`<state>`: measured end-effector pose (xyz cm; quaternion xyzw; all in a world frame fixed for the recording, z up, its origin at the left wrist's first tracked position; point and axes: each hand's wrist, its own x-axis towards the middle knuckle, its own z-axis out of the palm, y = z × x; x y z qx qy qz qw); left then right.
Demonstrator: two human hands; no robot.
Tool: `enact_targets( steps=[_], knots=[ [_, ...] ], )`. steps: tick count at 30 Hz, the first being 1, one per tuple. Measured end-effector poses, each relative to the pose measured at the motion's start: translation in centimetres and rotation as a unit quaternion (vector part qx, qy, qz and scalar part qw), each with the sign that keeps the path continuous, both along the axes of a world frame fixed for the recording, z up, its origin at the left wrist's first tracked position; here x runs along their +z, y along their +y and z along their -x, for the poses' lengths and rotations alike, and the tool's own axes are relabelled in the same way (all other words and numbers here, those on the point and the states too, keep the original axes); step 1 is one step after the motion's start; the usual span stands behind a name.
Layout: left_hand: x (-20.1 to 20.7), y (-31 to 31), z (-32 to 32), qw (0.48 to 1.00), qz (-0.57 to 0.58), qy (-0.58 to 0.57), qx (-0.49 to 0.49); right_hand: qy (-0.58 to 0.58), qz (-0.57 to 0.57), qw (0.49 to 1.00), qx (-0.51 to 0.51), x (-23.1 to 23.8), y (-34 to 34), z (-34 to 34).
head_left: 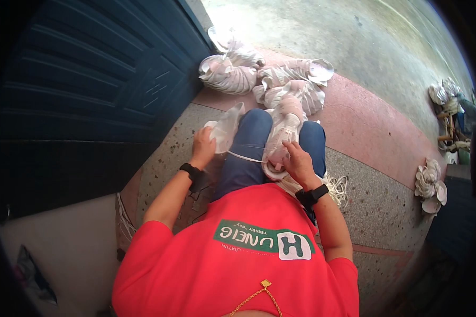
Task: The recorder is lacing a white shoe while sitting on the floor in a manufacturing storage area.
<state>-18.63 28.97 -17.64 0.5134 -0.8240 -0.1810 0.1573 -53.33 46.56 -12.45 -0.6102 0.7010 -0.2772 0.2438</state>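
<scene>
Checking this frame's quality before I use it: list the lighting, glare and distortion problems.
Head view: fisheye bending curves the blue door and leaves black corners; sunlit concrete floor at the top is washed out by glare; the lower left is deep in shadow; the left hand, right hand and pale shoe on the lap are evenly lit and fairly sharp.

Both forearms come up from the lower edge, bare below short red sleeves, each wrist wearing a black band. The left hand (202, 143) reaches forward and outward over the left knee, fingers curled shut in a grip. The right hand (297, 161) bends inward above the right thigh, fingers pinched together, knuckles up
</scene>
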Motion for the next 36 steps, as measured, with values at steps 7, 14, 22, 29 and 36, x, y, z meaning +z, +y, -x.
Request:
enact_targets(
  steps=[7, 14, 22, 29, 36],
  knots=[
    [-3.1, -1.0, -3.0, 0.766, -0.466, 0.17, 0.409, 0.083, -0.026, 0.995, 0.042, -2.2, -2.0, -0.1],
    [-12.0, -4.5, -4.5, 0.904, -0.359, -0.074, 0.22, 0.136, -0.031, 0.983, 0.115, -2.4, -3.3, 0.2],
    [-1.5, -11.9, 0.4, 0.982, -0.046, -0.113, 0.147, 0.17, 0.009, 0.985, 0.041, -2.8, -4.7, 1.0],
    [8.3, -15.3, 9.0, 0.985, -0.022, -0.087, 0.145, 0.146, 0.014, 0.984, -0.106, -5.2, -8.1, 6.4],
    [0.1, -13.9, 6.9, 0.938, -0.337, -0.056, 0.065, -0.127, -0.109, 0.979, -0.112, -6.2, -7.3, 13.8]
  ],
)
